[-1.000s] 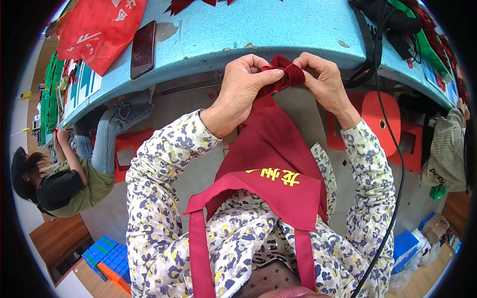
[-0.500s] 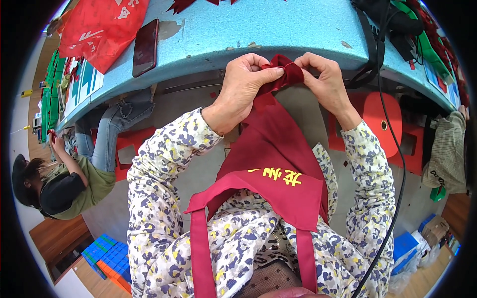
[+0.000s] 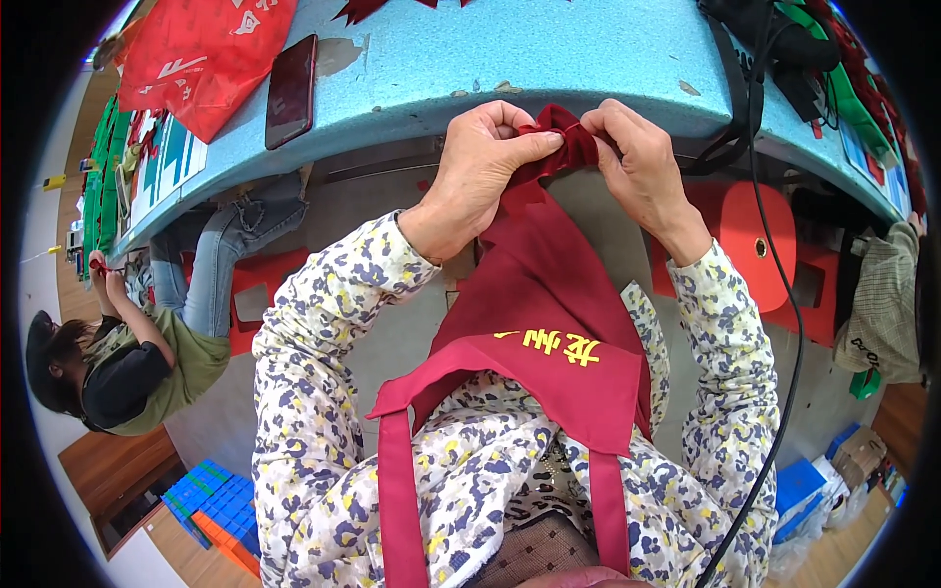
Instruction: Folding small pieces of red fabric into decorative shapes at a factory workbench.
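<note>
Blue table spans the top of the view, its edge curved by the lens; a dark red phone and a red cloth are laid on it at left, black straps and a cable at right. Just below the table edge, a dark red apron is held up by its bunched top end. Left hand is closed on the bunch, thumb and fingertips pinched tight on the fabric. Right hand is closed on the same bunch from the other side, fingers curled in, the two hands nearly touching. Rest of the apron is draped down over the lap, yellow characters showing on it, two straps hanging at the bottom. Red stools are seen under the table. Another person in a green top is seated at far left, hands at the table end.
</note>
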`<state>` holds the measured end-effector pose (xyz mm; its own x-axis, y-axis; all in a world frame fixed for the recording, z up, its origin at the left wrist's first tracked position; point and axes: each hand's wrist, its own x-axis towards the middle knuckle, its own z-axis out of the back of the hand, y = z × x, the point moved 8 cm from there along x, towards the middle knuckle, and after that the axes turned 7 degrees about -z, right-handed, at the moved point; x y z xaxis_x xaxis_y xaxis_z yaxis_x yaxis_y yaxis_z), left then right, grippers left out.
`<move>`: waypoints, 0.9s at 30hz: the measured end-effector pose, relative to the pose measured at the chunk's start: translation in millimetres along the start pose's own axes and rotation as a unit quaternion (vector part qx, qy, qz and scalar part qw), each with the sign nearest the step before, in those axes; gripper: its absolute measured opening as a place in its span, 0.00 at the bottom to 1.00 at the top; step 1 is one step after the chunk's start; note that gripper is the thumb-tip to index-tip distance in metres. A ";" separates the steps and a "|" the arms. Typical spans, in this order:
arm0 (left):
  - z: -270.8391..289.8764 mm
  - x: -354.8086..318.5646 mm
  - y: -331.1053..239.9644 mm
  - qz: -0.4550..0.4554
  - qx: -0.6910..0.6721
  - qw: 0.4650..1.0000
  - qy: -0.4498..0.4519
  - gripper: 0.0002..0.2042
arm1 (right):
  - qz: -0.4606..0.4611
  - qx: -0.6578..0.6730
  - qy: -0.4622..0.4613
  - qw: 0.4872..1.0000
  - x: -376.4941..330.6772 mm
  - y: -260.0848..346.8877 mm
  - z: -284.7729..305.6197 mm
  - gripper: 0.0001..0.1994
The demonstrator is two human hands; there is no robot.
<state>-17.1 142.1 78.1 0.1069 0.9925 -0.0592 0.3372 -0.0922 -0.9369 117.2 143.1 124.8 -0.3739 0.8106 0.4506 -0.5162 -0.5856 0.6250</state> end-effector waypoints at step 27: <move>-4.9 -5.9 -6.3 -0.025 0.006 1.000 0.003 0.08 | -0.208 0.399 0.086 0.889 -18.2 -29.7 -17.2 0.06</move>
<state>-15.2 136.5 86.0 0.0956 0.9954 -0.0098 0.3308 -0.0411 -0.9428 126.1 145.7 87.0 -0.4259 0.9047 0.0134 0.0488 0.0081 0.9988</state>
